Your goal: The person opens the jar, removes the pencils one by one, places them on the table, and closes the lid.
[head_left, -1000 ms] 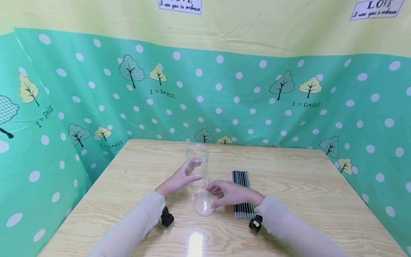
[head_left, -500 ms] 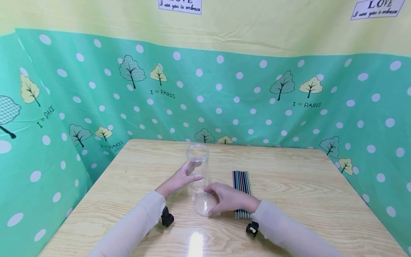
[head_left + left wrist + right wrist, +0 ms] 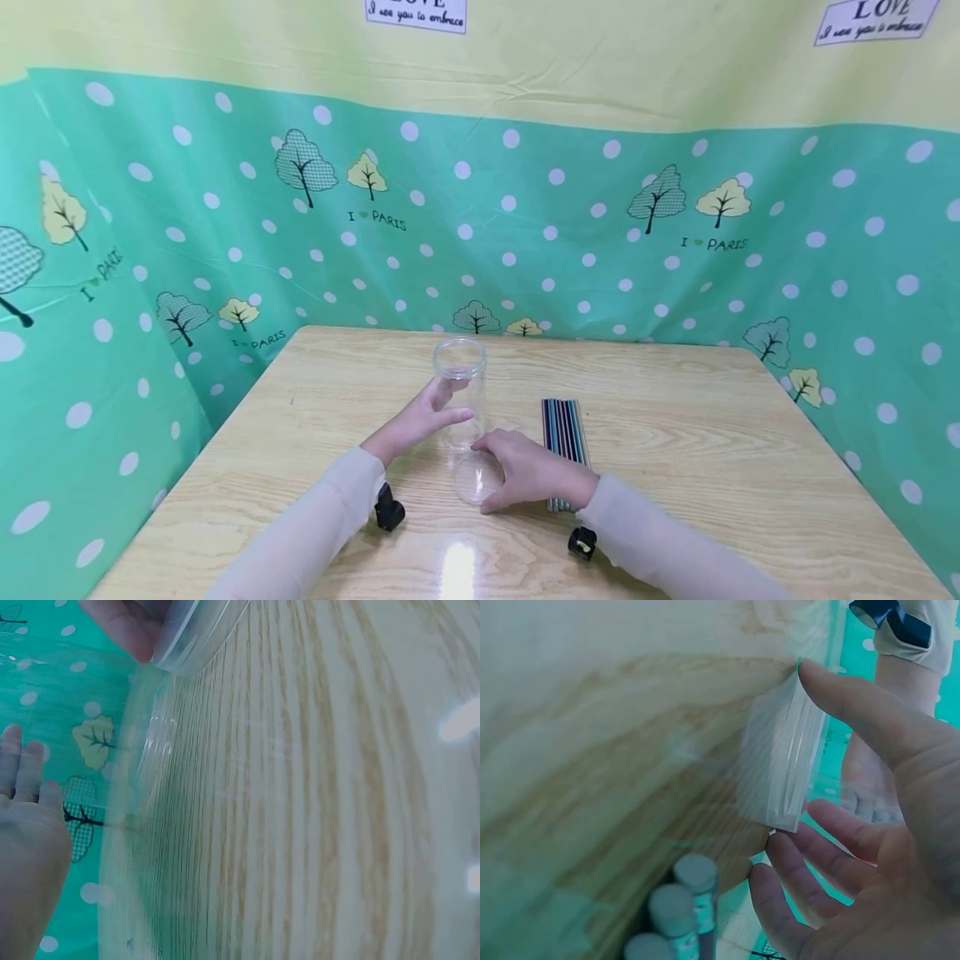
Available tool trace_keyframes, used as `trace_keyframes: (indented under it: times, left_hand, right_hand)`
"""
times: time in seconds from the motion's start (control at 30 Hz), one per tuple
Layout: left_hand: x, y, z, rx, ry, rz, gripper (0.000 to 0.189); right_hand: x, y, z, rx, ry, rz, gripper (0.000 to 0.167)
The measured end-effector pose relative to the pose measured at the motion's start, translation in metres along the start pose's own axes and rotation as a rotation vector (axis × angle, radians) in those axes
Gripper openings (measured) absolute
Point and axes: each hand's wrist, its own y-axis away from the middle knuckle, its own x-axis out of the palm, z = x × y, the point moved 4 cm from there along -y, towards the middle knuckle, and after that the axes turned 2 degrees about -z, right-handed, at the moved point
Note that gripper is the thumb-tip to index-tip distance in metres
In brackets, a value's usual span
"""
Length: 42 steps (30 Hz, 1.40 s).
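Observation:
A tall clear jar [image 3: 472, 395] stands upright and uncapped near the table's middle. My left hand [image 3: 420, 418] holds it from the left, thumb in front and fingers behind the wall. Just in front of the jar lies a round clear lid [image 3: 477, 479]. My right hand [image 3: 531, 470] pinches that lid by its edge from the right. In the right wrist view, the thumb and fingertips meet opposite sides of the lid [image 3: 788, 761]. The left wrist view shows the lid [image 3: 196, 636] near the clear jar's ringed end [image 3: 156, 739].
A row of several dark striped pencils [image 3: 564, 429] lies right of the jar, partly under my right forearm and hand. Their capped ends [image 3: 673, 909] show in the right wrist view. The wooden table [image 3: 697, 467] backs onto a green and yellow printed curtain [image 3: 540, 192].
My right hand has moved slightly left and toward me, and its thumb and fingers have closed onto the lid's edge. The left hand and jar have stayed in place.

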Motion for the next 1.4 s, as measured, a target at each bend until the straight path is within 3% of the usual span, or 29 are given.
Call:
trace_keyframes:
  times: [0.53,0.87,1.1,1.4]
  left_hand:
    - [0.000,0.002,-0.002,0.004,-0.002,0.003,0.080]
    - [-0.001,0.002,-0.002,0.003,-0.005,0.006,0.080]
    - [-0.001,0.002,0.000,-0.004,-0.008,0.004,0.079]
    - [0.000,0.002,0.000,-0.030,-0.014,-0.013,0.081]
  right_hand:
    - [-0.002,-0.001,-0.005,0.006,-0.013,0.026,0.077]
    - [-0.011,0.003,-0.010,0.035,-0.130,0.059,0.082]
    - [-0.016,0.005,-0.011,0.038,-0.154,0.081,0.083]
    - [-0.035,0.010,-0.017,0.052,-0.205,0.053,0.081]
